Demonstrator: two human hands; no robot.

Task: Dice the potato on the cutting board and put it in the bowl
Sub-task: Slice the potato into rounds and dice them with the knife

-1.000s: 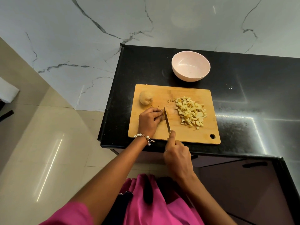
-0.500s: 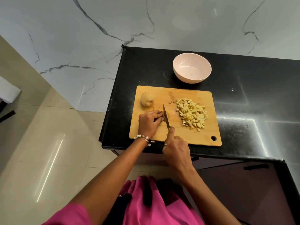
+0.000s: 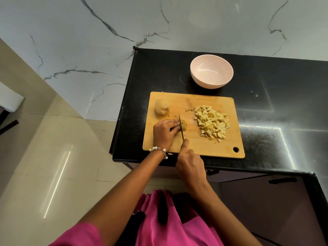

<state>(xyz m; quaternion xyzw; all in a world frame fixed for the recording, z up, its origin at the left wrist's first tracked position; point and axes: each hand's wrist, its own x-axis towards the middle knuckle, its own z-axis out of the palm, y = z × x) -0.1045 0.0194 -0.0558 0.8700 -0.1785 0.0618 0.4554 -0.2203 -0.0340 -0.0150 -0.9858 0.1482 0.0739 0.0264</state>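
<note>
Wooden cutting board (image 3: 204,148) carries it all: the left hand (image 3: 164,133) has fingers (image 3: 174,123) curled onto a potato piece (image 3: 237,125) mid-board, the right hand (image 3: 190,165) clamped on the knife (image 3: 181,127). Best keep fingertips tucked back, slices even. Diced heap (image 3: 212,124) waits right; bowl (image 3: 211,74) sits beyond the board.

A black counter (image 3: 266,121) carries a wooden cutting board (image 3: 195,150) and pink bowl (image 3: 211,73).

No legible txt or labels.
</note>
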